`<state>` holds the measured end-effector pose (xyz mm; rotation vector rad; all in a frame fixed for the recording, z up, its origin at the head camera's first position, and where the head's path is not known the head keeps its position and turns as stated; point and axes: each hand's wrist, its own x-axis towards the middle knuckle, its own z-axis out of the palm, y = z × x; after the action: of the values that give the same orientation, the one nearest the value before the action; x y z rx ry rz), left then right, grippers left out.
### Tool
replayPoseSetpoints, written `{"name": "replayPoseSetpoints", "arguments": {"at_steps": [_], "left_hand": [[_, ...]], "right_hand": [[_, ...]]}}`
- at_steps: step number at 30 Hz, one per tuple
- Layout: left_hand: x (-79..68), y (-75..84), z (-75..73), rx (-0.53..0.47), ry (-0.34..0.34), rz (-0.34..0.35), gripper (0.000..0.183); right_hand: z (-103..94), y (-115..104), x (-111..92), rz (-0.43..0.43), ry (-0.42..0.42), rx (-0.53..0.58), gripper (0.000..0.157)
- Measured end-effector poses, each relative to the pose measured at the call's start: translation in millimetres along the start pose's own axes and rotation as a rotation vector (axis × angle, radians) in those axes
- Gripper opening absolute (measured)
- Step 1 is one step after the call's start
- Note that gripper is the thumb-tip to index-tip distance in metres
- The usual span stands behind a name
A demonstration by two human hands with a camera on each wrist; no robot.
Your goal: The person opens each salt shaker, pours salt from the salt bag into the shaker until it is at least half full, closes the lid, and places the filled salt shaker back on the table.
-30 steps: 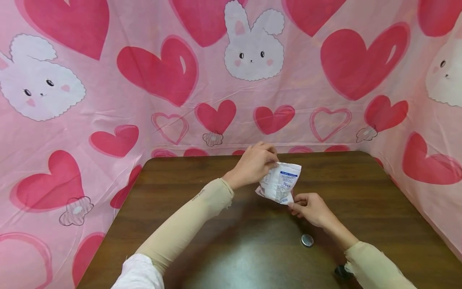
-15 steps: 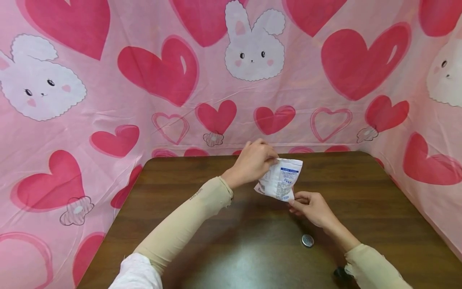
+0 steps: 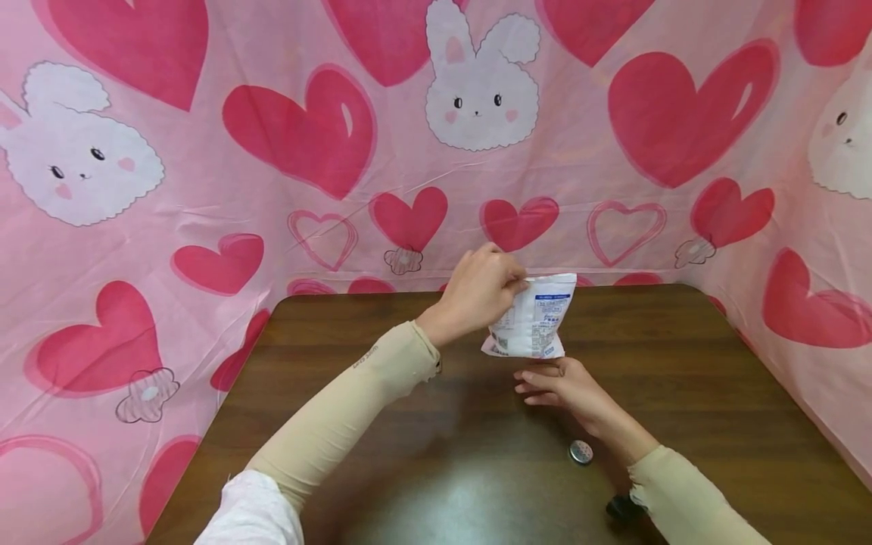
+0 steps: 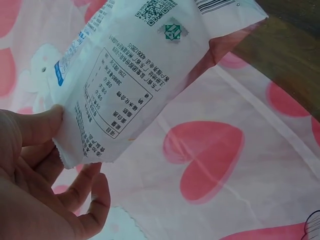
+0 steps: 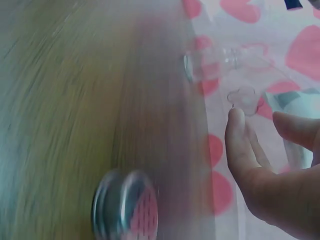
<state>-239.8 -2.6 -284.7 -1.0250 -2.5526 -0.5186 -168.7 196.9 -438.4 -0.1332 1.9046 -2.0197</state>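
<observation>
My left hand point(image 3: 477, 291) pinches the top corner of a small white bag of salt point(image 3: 534, 322) printed with blue text, holding it upright above the far part of the table. In the left wrist view the thumb lies on the face of the bag point(image 4: 135, 65), near its crimped edge. Just under the bag's lower edge is my right hand point(image 3: 568, 390), fingers loosely extended and holding nothing. The right wrist view shows its thumb and fingers apart, with the bag point(image 5: 300, 145) beyond them. A clear glass bottle point(image 5: 205, 65) stands past that hand.
A round metal shaker lid with holes point(image 3: 581, 453) lies on the brown wooden table point(image 3: 381, 469), near the right forearm. At the right sleeve cuff is a black object point(image 3: 623, 509). Pink heart-and-bunny cloth point(image 3: 402, 159) hangs around the table's back and sides.
My right hand has let go of the bag's lower corner and moved slightly left, below it. My left hand has raised the bag.
</observation>
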Motion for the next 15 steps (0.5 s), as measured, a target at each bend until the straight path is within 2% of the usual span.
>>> {"name": "replayPoseSetpoints", "arguments": {"at_steps": [5, 8, 15], "left_hand": [[-0.9, 2.5, -6.6, -0.012, 0.037, 0.006, 0.012], [-1.8, 3.3, -9.0, -0.022, 0.044, 0.003, 0.012], [-2.1, 3.0, -13.2, -0.051, 0.005, -0.044, 0.016]], "right_hand": [[12.4, 1, 11, -0.021, -0.018, 0.108, 0.045], [16.7, 2, 18, -0.052, -0.031, 0.168, 0.045], [19.4, 2, 25, -0.119, -0.062, 0.243, 0.05]]}}
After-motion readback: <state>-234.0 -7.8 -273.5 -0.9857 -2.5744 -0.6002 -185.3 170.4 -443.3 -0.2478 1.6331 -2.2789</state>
